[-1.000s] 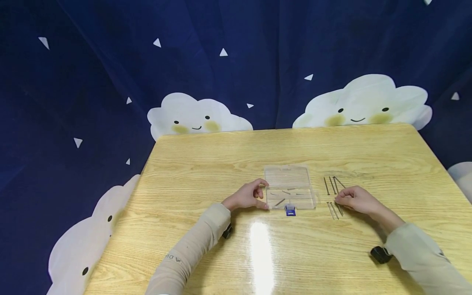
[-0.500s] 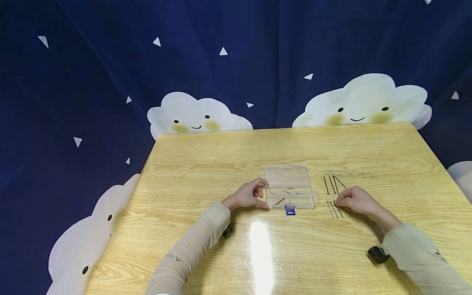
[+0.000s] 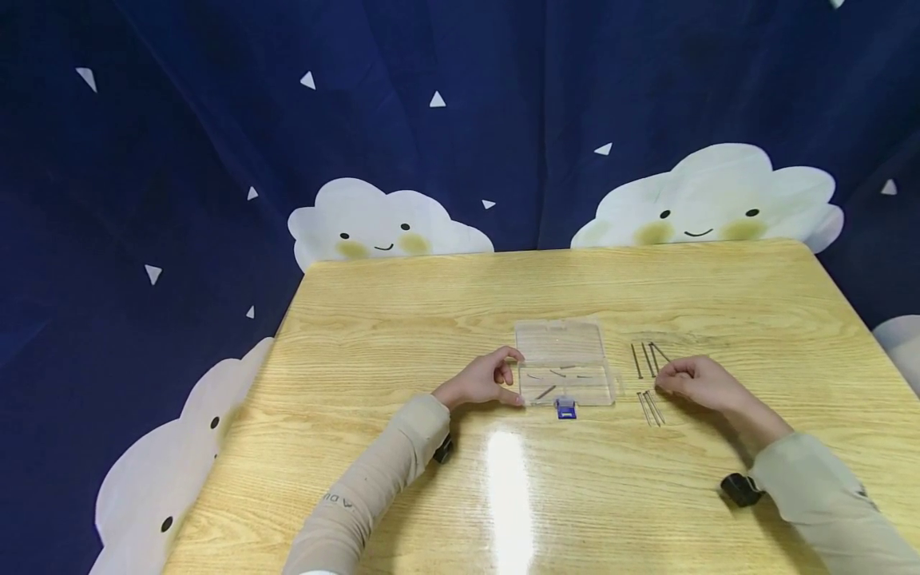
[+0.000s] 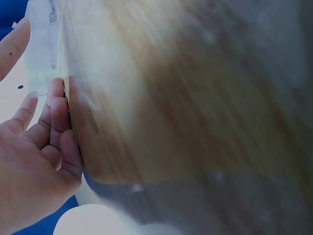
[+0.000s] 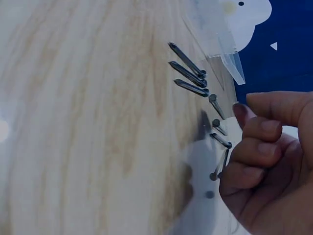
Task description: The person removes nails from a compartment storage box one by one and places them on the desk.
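Observation:
A clear plastic box (image 3: 595, 396) lies on the table with its lid (image 3: 561, 342) folded back and a blue latch (image 3: 566, 410) at its front. Several small dark slivers (image 3: 546, 393) show inside. My left hand (image 3: 483, 379) holds the box's left end between thumb and forefinger. To the right of the box, nails lie in two groups. Three nails (image 3: 651, 409) form the near group; several longer nails (image 3: 637, 363) make up the far one. Between and beside these groups hovers my right hand (image 3: 699, 385), fingers loosely curled, nothing visible in them. In the right wrist view nail points (image 5: 190, 88) face away from the hand.
The wooden table (image 3: 402, 319) runs back to a dark blue curtain (image 3: 503, 96) with white clouds. A clear sheet or bag (image 3: 657, 339) lies behind the far nails. Black wrist cameras (image 3: 740, 489) sit under both sleeves.
The right hand has lifted slightly away from the near nails, and the third nail there now lies closer to the other two. The left hand and box have stayed in place.

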{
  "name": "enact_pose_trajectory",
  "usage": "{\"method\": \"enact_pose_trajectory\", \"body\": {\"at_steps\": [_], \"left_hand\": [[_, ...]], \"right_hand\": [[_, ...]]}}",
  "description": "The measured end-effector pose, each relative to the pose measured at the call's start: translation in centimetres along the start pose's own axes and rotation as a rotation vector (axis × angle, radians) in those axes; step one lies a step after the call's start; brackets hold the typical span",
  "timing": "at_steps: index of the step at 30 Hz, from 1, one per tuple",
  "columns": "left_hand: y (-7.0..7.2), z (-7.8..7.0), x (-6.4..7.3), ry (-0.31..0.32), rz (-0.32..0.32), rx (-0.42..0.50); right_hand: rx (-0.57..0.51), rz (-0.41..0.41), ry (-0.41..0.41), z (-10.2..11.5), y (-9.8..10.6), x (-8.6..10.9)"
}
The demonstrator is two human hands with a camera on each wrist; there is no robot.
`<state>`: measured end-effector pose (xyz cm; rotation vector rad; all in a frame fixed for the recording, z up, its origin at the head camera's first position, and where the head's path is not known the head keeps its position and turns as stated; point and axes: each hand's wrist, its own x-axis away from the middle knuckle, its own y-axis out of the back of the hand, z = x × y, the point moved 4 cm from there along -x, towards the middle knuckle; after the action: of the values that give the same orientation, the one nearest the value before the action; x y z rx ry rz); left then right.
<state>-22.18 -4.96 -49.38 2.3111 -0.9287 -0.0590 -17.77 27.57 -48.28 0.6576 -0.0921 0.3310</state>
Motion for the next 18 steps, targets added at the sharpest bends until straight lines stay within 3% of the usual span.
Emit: {"method": "enact_pose_trajectory", "body": {"at_steps": [7,18], "left_hand": [[0.0,-0.1,0.0,0.003,-0.004,-0.004],[0.1,-0.2,0.0,0.009,-0.011,-0.034]], "right_hand": [[0.000,0.005,0.126,0.6,-0.4,-0.9],[0.021,0.074,0.295,3.8,-2.4,-2.9]]}}
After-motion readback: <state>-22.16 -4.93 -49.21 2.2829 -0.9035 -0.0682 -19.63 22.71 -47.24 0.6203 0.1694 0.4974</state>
